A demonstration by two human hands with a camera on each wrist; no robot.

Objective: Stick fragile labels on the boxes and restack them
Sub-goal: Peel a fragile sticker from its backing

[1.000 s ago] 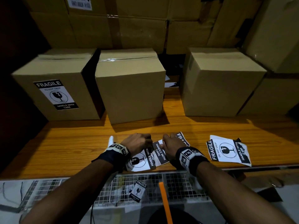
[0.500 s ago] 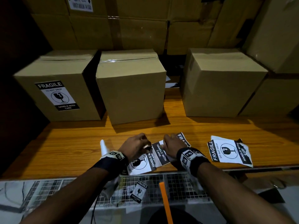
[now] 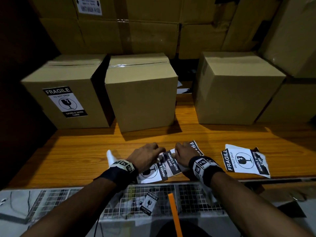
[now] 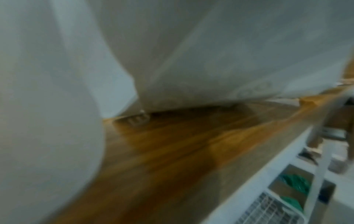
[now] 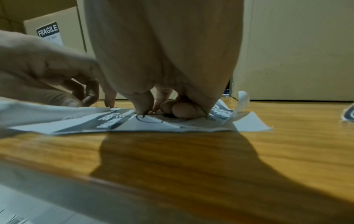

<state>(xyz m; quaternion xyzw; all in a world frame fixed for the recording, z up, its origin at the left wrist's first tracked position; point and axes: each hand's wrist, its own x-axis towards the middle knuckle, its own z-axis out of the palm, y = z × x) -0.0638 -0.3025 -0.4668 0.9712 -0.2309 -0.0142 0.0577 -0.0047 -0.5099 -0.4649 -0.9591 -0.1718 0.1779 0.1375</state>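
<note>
Three cardboard boxes stand on the wooden table (image 3: pixel 77 156). The left box (image 3: pixel 75 79) bears a fragile label (image 3: pixel 65 101); the middle box (image 3: pixel 142 100) and right box (image 3: pixel 236 93) show plain fronts. At the front edge my left hand (image 3: pixel 153 151) pinches the edge of a white label sheet (image 5: pixel 47 112). My right hand (image 3: pixel 179 151) holds a fragile label (image 3: pixel 172 164) down with thumb and curled fingers (image 5: pixel 184 111). The two sheets overlap between my hands. In the left wrist view a blurred white sheet (image 4: pixel 210 60) hangs above the table.
Several loose fragile labels (image 3: pixel 244 162) lie to the right of my hands. Large cartons (image 3: pixel 153 31) are stacked behind the three boxes. Below the front edge a wire basket (image 3: pixel 188 199) holds a small label (image 3: pixel 149 203); an orange strip (image 3: pixel 175 214) crosses it.
My left hand has drawn its sheet slightly to the left and up, so the white edge beside that wrist shifted. My right hand stays pressed on its label.
</note>
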